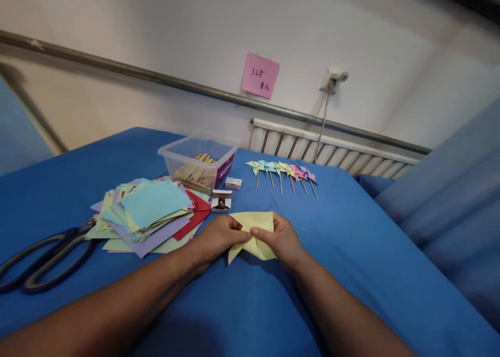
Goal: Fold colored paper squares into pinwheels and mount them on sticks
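A pale yellow sheet of paper, partly folded, lies on the blue cloth in front of me. My left hand pinches its left side, fingers closed on a fold near the middle. On its right side my right hand grips the paper, thumb on top. The two thumbs nearly meet at the centre of the sheet.
A fanned stack of coloured paper squares lies left of my hands, black scissors further left. Behind stand a clear tub of wooden sticks, two small boxes and a row of finished paper pinwheels on sticks.
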Available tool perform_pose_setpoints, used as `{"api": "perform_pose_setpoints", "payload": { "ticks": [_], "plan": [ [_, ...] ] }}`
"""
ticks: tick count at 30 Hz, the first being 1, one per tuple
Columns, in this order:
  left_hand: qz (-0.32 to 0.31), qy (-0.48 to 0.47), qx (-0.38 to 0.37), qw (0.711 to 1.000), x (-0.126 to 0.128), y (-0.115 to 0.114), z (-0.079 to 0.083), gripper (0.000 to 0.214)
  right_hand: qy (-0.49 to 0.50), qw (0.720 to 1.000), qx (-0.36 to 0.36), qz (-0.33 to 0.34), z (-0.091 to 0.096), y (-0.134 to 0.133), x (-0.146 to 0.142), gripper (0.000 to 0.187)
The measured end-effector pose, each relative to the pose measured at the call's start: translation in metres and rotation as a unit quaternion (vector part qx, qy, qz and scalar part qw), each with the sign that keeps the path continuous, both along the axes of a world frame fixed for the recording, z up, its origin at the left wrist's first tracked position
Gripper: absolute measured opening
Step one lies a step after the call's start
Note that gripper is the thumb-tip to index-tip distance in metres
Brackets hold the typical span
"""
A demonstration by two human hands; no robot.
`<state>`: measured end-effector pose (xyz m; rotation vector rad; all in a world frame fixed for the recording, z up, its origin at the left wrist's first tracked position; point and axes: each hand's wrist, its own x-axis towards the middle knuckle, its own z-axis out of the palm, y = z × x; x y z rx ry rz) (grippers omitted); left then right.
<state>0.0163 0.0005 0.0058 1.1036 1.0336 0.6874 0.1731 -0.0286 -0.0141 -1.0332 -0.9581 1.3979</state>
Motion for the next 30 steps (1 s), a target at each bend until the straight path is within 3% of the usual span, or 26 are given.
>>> {"api": "perform_pose_setpoints", "payload": {
  "ticks": [4,17,25,30],
  "plan": [
    [-0.012,0.08,0.032,0.996,0.001,0.0,0.003,0.012,0.044,0.999,-0.022,-0.016,0.0,0.001,-0.004,0.045],
    [0.01,0.058,0.043,0.997,0.007,-0.001,0.003,0.017,0.073,0.996,-0.023,-0.042,0.0,0.0,-0.01,0.047],
    [0.026,0.013,0.021,0.999,0.003,-0.002,0.001,0.017,0.053,0.997,-0.007,-0.052,-0.007,0.003,-0.004,0.04],
    [0.047,-0.095,-0.033,0.994,0.006,-0.008,0.01,0.016,0.088,0.992,-0.004,-0.088,-0.008,0.004,-0.008,0.039]
  ]
}}
